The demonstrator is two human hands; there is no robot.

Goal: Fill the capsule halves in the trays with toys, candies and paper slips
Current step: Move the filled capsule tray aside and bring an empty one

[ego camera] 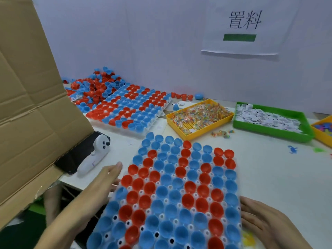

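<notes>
Head view. The near tray (179, 205) of open red and blue capsule halves (190, 187) lies between the person's two hands, its close corner hanging past the table (269, 177) edge. The left hand (106, 178) has straight, relaxed fingers laid flat against the tray's left edge, gripping nothing. The right hand (260, 216) rests against the right edge; whether its fingers hook under the rim cannot be told. All visible halves in this tray look empty.

Beyond the left fingertips a second tray (129, 108) of halves lies beside a loose heap of capsule halves (95, 87). Ahead of the right hand, well apart: a yellow bin of wrapped candies (201, 114), a green bin of paper slips (269, 121), and at the frame edge another yellow bin with coloured toys (323, 128). Stray candies and a small blue toy (292, 149) lie on the table between. Left of the left hand: a white controller (95, 155) on a dark phone, under a cardboard flap (32, 105).

Risks, judged: the tray looks thin and flexible; sliding it with uneven pressure could bow it and tip halves out, or the overhanging corner could dip off the table. Reaching across to the far bins could brush halves loose.

Writing: wall sheet (242, 24) reads "置料" above a green bar. Slip print is too small to read.
</notes>
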